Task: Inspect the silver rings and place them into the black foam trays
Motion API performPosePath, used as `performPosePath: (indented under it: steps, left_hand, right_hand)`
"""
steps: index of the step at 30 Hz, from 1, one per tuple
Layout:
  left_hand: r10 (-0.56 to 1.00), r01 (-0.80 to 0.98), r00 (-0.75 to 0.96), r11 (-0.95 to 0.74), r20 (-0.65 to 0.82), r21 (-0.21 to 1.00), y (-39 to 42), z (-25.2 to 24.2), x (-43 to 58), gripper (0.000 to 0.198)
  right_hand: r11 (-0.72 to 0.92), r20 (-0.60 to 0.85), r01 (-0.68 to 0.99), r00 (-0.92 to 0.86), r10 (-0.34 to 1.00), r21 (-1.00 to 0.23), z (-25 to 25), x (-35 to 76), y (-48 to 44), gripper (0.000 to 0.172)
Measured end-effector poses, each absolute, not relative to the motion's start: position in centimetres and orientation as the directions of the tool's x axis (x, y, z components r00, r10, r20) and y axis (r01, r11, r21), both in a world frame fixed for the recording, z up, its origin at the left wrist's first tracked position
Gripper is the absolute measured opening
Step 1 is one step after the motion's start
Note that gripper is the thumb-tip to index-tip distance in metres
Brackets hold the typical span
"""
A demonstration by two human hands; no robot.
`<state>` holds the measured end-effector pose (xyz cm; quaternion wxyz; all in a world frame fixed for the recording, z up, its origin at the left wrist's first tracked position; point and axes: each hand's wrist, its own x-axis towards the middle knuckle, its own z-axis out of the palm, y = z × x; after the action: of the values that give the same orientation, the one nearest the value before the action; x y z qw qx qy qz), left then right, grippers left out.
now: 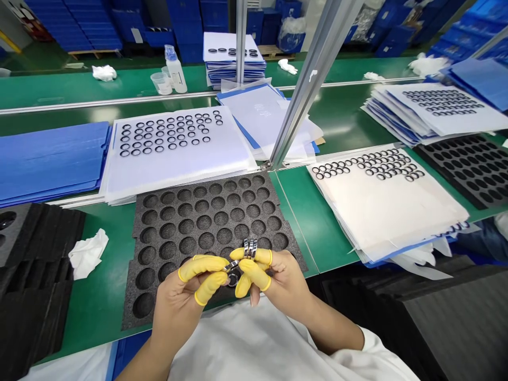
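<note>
My left hand (186,288) wears yellow finger cots and pinches a small metal ring (231,265) between thumb and forefinger. My right hand (273,280), also with yellow cots, meets it and carries a few metal rings (250,247) stacked on its forefinger. Both hands hover over the near edge of a black foam tray (174,233) with rows of round empty pockets. One ring (234,279) lies in a pocket just below the fingers.
White sheets with rows of rings lie behind the tray (170,132) and to the right (369,165). Blue sheets (51,159) sit at left, black foam stacks (32,254) and a white cloth (87,254) nearer. An aluminium post (309,90) rises centre. A second foam tray (472,164) lies right.
</note>
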<state>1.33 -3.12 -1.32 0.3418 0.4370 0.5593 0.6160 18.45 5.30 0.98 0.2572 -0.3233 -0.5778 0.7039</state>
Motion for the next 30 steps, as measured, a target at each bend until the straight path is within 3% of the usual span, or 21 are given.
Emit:
performPosePath:
  steps: [9,16,27,30]
  left_hand:
    - [0.926,-0.204,-0.378,-0.067,-0.015,0.977,-2.9,-2.0,1.6,0.018]
    - [0.953,-0.369,-0.294,-0.039,-0.077,0.929,-1.6,-1.0,2.1,0.016]
    - [0.936,-0.282,-0.325,0.038,-0.133,0.959,-1.8,-1.6,1.8,0.02]
    - [0.907,-0.166,-0.403,0.063,-0.126,0.984,-1.7,-2.2,2.2,0.025]
  right_hand:
    - [-0.183,-0.119,-0.029,-0.655,0.747,-0.983,0.8,18.6,5.4,0.046]
    - [-0.315,-0.171,-0.104,-0.659,0.732,-0.943,0.6,18.6,5.6,0.042]
    - [-0.331,-0.16,-0.141,-0.663,0.731,-0.933,-0.1,18.9,6.2,0.043]
    - [-0.314,-0.153,-0.132,-0.66,0.736,-0.94,-0.7,19.3,6.1,0.042]
